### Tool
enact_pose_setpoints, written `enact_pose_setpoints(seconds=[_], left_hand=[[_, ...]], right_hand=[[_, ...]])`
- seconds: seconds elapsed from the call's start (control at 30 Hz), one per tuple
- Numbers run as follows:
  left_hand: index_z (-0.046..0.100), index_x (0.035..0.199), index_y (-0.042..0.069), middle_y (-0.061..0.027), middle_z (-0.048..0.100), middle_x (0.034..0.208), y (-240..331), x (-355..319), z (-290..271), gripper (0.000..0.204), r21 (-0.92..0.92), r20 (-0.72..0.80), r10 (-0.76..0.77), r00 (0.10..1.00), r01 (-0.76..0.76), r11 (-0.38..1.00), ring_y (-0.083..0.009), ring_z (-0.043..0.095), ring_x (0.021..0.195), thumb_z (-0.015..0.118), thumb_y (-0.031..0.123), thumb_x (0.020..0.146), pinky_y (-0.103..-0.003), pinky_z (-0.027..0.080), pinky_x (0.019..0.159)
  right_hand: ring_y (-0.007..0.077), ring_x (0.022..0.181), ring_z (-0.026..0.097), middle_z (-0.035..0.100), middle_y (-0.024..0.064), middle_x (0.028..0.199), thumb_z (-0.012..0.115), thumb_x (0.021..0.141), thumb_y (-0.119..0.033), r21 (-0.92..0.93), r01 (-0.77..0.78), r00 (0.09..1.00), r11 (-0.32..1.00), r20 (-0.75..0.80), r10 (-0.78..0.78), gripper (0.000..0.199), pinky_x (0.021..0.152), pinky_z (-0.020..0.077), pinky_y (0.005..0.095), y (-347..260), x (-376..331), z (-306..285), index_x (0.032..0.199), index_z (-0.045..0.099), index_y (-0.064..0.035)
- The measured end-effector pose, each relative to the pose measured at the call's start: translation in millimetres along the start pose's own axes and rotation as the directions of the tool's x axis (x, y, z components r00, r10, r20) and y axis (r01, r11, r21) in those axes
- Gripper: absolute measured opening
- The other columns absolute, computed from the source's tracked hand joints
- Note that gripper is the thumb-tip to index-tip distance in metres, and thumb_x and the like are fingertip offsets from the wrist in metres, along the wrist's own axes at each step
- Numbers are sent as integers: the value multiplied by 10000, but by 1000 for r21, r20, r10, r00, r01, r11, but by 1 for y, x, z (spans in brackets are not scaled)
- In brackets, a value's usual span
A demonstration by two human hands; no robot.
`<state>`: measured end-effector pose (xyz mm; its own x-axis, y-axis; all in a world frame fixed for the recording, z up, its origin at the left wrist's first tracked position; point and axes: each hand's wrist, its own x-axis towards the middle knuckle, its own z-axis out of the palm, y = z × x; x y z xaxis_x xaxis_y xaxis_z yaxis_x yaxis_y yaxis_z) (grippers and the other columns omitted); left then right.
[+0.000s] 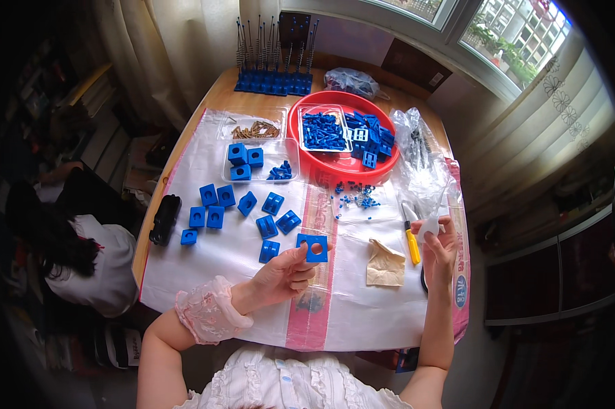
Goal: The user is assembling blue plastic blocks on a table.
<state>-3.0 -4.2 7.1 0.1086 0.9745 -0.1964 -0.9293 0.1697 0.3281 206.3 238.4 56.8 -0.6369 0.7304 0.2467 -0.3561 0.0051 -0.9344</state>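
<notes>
My left hand (283, 276) pinches a blue plastic block with a round hole (317, 248) between thumb and fingers, above the middle of the sheet. Off to the right, my raised right hand (442, 249) is closed on a small whitish translucent piece (428, 229); its exact kind I cannot make out. Just left of the held block lie several blue pieces with curved grooves (267, 226). Farther left are several blue blocks with holes (215, 217). Near my right hand are a yellow-handled tool (412, 247) and a folded tan paper piece (385, 263).
A red round tray (393, 163) holds a clear box of small blue parts (323, 131). Clear containers carry brown screws (255, 130) and blue blocks. Small loose parts (356, 198) lie mid-table. A rack of upright rods (273, 82), plastic bags (416, 150) and a black object (165, 219) stand around. A person sits left.
</notes>
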Motion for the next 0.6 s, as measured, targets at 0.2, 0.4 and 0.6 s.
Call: enact_pose_setpoints(seconds=[0.2, 0.4, 0.6], left_hand=[[449, 1367, 129, 82, 254, 658, -2, 0, 0, 538, 38, -13, 1, 1000, 0, 999, -48, 225, 547, 538, 454, 948, -208, 211, 508], [439, 1379, 120, 86, 256, 673, -3, 2, 0, 566, 42, -37, 11, 999, -9, 999, -45, 225, 552, 552, 458, 939, -203, 199, 501], [438, 1380, 120, 88, 250, 674, -3, 1, 2, 574, 49, -99, 6, 995, -1, 999, -45, 224, 554, 561, 459, 933, -203, 195, 501]], right_hand=[[219, 1009, 648, 690, 212, 1017, 632, 854, -76, -212, -127, 992, 969, -43, 120, 364, 973, 432, 345, 0, 15, -6, 1185, 486, -28], [176, 976, 652, 695, 178, 1038, 612, 875, -56, -328, -137, 986, 935, 48, 162, 223, 903, 476, 318, 20, 23, -9, 1045, 467, -44], [117, 803, 556, 655, 50, 933, 713, 793, -83, -682, 20, 990, 731, 116, 81, 222, 692, 425, 271, 52, 24, -15, 961, 574, -41]])
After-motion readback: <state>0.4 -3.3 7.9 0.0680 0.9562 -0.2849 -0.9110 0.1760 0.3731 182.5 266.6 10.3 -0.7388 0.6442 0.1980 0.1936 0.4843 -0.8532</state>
